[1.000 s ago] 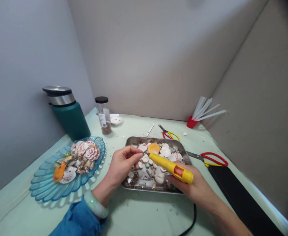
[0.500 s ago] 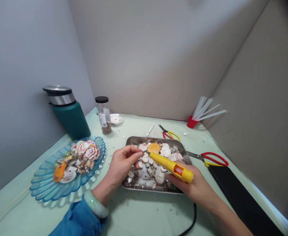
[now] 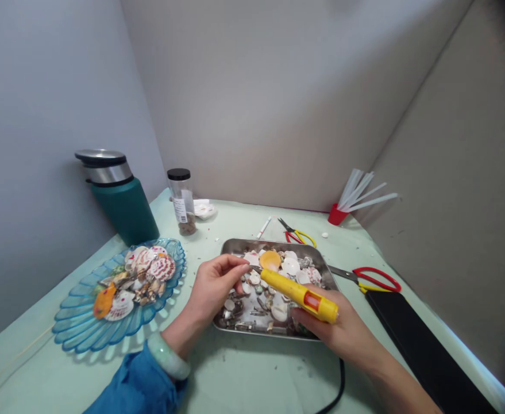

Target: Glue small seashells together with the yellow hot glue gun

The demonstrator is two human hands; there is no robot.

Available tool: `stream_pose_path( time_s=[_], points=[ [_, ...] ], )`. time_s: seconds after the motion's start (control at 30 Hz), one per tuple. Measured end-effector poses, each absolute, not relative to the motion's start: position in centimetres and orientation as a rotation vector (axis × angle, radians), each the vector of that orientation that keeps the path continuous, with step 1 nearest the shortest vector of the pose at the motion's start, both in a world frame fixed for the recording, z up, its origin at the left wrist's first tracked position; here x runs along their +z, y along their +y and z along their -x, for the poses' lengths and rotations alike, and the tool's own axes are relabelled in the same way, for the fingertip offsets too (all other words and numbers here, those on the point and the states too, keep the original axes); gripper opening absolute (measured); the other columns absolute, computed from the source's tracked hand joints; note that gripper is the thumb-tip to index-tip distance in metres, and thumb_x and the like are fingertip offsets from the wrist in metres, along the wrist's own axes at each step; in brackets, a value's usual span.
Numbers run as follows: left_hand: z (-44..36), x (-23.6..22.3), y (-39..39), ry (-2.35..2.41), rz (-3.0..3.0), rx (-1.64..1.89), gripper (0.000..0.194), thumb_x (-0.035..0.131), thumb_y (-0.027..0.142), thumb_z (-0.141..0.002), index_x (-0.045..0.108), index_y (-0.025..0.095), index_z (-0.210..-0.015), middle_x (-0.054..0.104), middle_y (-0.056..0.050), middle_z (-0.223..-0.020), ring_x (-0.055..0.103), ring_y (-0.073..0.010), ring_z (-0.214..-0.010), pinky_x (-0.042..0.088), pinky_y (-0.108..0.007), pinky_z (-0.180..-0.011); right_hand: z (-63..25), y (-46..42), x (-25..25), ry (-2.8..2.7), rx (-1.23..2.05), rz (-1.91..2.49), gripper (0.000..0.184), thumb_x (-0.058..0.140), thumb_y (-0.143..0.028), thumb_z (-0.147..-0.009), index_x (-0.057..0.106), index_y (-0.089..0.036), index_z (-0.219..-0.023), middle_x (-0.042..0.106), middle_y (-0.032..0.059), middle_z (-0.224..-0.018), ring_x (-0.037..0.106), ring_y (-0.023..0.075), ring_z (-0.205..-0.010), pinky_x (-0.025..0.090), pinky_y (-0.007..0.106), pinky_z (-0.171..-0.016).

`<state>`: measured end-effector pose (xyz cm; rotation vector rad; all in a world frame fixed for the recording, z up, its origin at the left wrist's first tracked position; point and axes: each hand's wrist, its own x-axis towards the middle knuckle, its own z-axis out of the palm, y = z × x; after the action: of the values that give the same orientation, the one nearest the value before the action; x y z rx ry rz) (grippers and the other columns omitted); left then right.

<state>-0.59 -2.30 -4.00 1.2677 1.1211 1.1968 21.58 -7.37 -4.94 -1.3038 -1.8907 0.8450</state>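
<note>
My right hand [image 3: 334, 325] grips a yellow hot glue gun [image 3: 293, 287], its dark nozzle pointing left. Right at that nozzle, my left hand [image 3: 218, 284] pinches thumb and forefinger together on something too small to make out. Both hands are over a metal tray [image 3: 273, 335] full of shells, among them an orange shell [image 3: 270, 260] and several white ones. Small metal clips [image 3: 244, 326] lie along the tray's near left side. A black cord [image 3: 342, 382] runs on the table below my right hand.
On the left, a blue scalloped plate [image 3: 69, 330] holds more shells, with a teal bottle [image 3: 125, 210] behind it. A jar [image 3: 182, 201], small scissors [image 3: 297, 234], larger scissors [image 3: 375, 279], a red cup [image 3: 337, 215] of glue sticks and a long black object [image 3: 420, 351] stand or lie around.
The glue gun has shifted very slightly left, its nozzle closer to my left fingertips. Everything else looks the same.
</note>
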Motion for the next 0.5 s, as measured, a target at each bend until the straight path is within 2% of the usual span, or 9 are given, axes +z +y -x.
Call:
stream_pose_path(
  time_s=[0.5],
  points=[
    [0.6, -3.85, -2.26, 1.106, -1.278, 1.194, 0.016, 0.072, 0.028, -0.07, 0.069, 0.013, -0.075, 0.056, 0.004, -0.045, 0.05, -0.0086, -0.042, 0.036, -0.019, -0.047, -21.62, -7.47, -5.15, -1.846, 0.873, 1.342, 0.02, 0.058, -0.036, -0.085, 0.059, -0.017, -0.081, 0.06, 0.0011, -0.073, 0.053, 0.0165, -0.067, 0.043, 0.027, -0.06]
  ],
)
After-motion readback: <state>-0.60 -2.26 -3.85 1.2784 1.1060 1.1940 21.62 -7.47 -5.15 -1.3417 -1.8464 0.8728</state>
